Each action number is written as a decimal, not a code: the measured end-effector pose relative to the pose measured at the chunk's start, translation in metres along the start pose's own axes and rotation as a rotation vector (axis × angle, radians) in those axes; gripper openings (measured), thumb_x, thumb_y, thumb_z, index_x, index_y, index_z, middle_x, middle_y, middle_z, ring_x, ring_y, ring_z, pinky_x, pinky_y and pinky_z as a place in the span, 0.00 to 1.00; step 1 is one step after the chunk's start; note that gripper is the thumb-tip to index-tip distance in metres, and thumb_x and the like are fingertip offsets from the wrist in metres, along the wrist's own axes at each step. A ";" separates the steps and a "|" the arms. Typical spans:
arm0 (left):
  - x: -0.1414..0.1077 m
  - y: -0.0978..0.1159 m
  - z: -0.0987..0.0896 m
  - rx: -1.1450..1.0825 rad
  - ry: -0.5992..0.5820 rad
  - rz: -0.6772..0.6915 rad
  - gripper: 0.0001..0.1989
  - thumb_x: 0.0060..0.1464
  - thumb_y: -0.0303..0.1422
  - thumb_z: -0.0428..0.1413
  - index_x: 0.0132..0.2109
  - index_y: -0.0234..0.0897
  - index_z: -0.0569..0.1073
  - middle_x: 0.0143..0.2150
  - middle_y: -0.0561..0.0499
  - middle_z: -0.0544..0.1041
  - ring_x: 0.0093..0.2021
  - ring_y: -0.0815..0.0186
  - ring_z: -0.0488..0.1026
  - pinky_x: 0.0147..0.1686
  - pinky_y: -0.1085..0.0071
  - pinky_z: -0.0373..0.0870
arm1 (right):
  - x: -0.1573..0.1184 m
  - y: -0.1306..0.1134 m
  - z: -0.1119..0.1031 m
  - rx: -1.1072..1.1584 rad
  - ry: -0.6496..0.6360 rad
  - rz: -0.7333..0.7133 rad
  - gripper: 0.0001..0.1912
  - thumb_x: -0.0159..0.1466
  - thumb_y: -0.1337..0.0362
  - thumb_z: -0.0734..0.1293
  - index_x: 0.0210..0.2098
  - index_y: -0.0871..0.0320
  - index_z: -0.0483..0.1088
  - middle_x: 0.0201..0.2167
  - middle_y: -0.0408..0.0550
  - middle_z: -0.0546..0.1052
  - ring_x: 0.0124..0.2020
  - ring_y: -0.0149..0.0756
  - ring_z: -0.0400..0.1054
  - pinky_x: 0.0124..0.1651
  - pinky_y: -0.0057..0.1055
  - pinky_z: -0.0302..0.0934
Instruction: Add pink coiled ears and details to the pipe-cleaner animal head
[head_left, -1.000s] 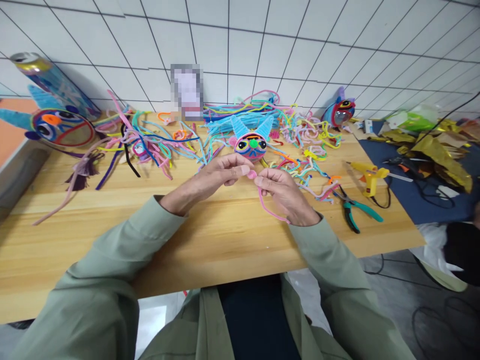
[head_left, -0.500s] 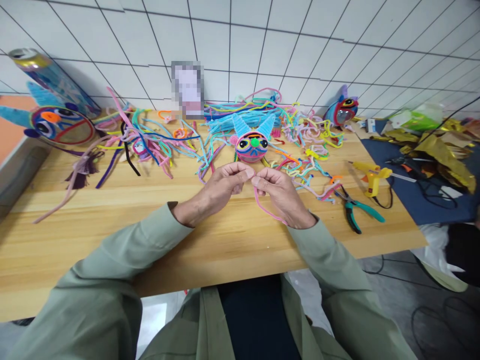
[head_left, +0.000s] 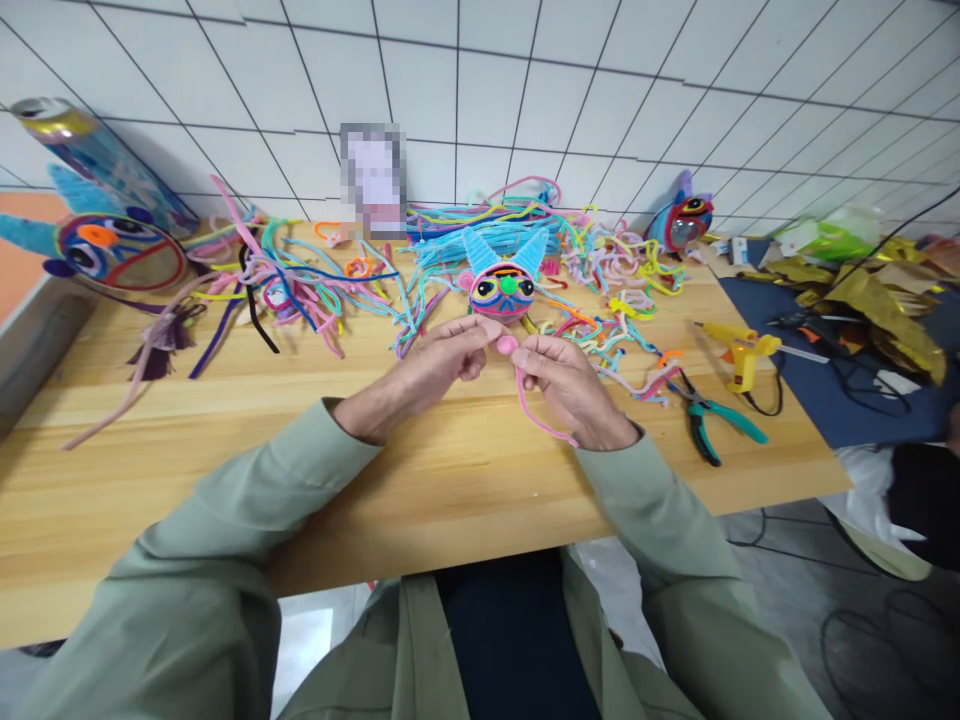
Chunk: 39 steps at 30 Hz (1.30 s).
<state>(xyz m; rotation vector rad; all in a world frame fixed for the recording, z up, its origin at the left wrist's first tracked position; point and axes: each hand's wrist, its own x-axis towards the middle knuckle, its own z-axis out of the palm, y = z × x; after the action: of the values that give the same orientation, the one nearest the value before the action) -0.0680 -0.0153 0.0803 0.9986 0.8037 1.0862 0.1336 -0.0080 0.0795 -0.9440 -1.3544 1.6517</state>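
Note:
A pink pipe cleaner [head_left: 527, 405] has one end wound into a small flat coil [head_left: 507, 345], and its loose tail hangs in a curve toward my right wrist. Pinched at the coil's right edge, the fingers of my right hand [head_left: 561, 376] are closed on it. My left hand [head_left: 448, 362] has its thumb and forefinger closed at the coil's upper left edge, its other fingers curled under. Just behind my hands stands a round pipe-cleaner animal head [head_left: 501, 296] with blue ears, dark eyes and a green nose.
Loose pipe cleaners [head_left: 307, 285] lie in heaps along the wall. On the right are pliers [head_left: 705, 415] and a yellow glue gun [head_left: 742, 360]. Another animal head [head_left: 120, 250] and a tall can [head_left: 105, 160] stand left; a third head [head_left: 681, 220] sits back right.
My hands have parted slightly, and the pink coil now shows between my fingertips. It was hidden before. The animal head and tools have stayed in place.

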 end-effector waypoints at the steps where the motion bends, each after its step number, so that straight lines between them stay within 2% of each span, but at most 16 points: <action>1: 0.002 0.003 -0.005 0.082 -0.034 0.025 0.17 0.56 0.45 0.72 0.38 0.35 0.82 0.32 0.53 0.75 0.26 0.73 0.60 0.25 0.73 0.56 | 0.001 0.001 -0.001 -0.009 -0.017 0.014 0.24 0.56 0.45 0.84 0.26 0.55 0.75 0.24 0.39 0.71 0.26 0.29 0.60 0.32 0.31 0.54; 5: 0.002 0.016 -0.015 0.317 -0.152 0.058 0.12 0.55 0.40 0.73 0.37 0.36 0.82 0.29 0.55 0.74 0.28 0.72 0.61 0.28 0.73 0.56 | 0.000 0.003 -0.003 -0.053 -0.055 0.041 0.20 0.58 0.48 0.83 0.29 0.56 0.77 0.26 0.39 0.72 0.27 0.29 0.60 0.32 0.31 0.55; 8: -0.002 0.018 -0.014 0.350 -0.143 0.031 0.13 0.55 0.41 0.72 0.37 0.36 0.82 0.29 0.55 0.74 0.29 0.71 0.62 0.29 0.73 0.57 | -0.001 0.003 -0.003 -0.076 -0.061 0.035 0.19 0.59 0.48 0.82 0.30 0.55 0.77 0.26 0.40 0.72 0.28 0.30 0.60 0.33 0.31 0.56; 15: -0.005 -0.009 0.002 0.063 0.031 0.072 0.19 0.53 0.46 0.74 0.34 0.36 0.79 0.25 0.58 0.66 0.24 0.74 0.53 0.25 0.72 0.49 | -0.001 0.011 0.005 -0.060 0.005 -0.037 0.23 0.60 0.45 0.82 0.28 0.54 0.74 0.24 0.39 0.72 0.27 0.30 0.61 0.33 0.31 0.57; 20: -0.015 -0.025 0.022 -0.196 0.184 0.004 0.20 0.51 0.43 0.77 0.34 0.35 0.78 0.25 0.57 0.68 0.24 0.74 0.58 0.25 0.75 0.55 | -0.003 0.024 0.018 -0.031 0.100 -0.079 0.24 0.61 0.42 0.82 0.29 0.54 0.75 0.24 0.39 0.71 0.27 0.30 0.61 0.33 0.32 0.56; 25: -0.016 -0.029 0.026 -0.325 0.226 -0.076 0.16 0.56 0.38 0.74 0.35 0.35 0.76 0.27 0.57 0.69 0.24 0.75 0.61 0.24 0.77 0.56 | -0.002 0.021 0.018 -0.061 0.139 -0.066 0.23 0.59 0.42 0.82 0.30 0.54 0.77 0.25 0.40 0.73 0.27 0.31 0.62 0.33 0.32 0.57; 28: -0.008 -0.023 0.017 -0.257 0.178 -0.050 0.14 0.58 0.40 0.72 0.38 0.36 0.79 0.32 0.55 0.73 0.23 0.75 0.61 0.23 0.75 0.57 | -0.001 0.013 0.011 -0.084 0.154 -0.053 0.23 0.57 0.43 0.83 0.27 0.54 0.76 0.23 0.40 0.72 0.27 0.31 0.61 0.32 0.32 0.55; 31: 0.002 -0.011 0.002 -0.076 0.078 0.019 0.17 0.59 0.46 0.70 0.39 0.36 0.80 0.35 0.52 0.77 0.24 0.74 0.61 0.23 0.73 0.55 | -0.001 0.006 0.006 -0.115 0.141 -0.037 0.23 0.57 0.45 0.82 0.25 0.54 0.74 0.23 0.40 0.71 0.26 0.30 0.60 0.32 0.32 0.54; 36: 0.005 0.010 -0.018 0.288 -0.135 0.078 0.15 0.57 0.43 0.71 0.37 0.36 0.81 0.32 0.53 0.76 0.28 0.72 0.60 0.28 0.72 0.55 | -0.003 0.001 0.004 -0.138 0.041 0.000 0.22 0.58 0.47 0.81 0.25 0.55 0.74 0.23 0.40 0.71 0.26 0.30 0.60 0.32 0.32 0.54; 39: 0.004 0.012 -0.021 0.409 -0.172 0.075 0.16 0.57 0.44 0.71 0.37 0.36 0.80 0.30 0.54 0.73 0.29 0.71 0.60 0.29 0.71 0.54 | -0.004 0.001 0.004 -0.132 0.014 0.008 0.22 0.59 0.46 0.82 0.26 0.55 0.74 0.23 0.40 0.71 0.27 0.30 0.60 0.33 0.32 0.54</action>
<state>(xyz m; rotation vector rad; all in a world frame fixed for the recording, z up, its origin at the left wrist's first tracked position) -0.0899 -0.0049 0.0840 1.4562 0.8711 0.9007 0.1316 -0.0129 0.0797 -1.0361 -1.4659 1.5745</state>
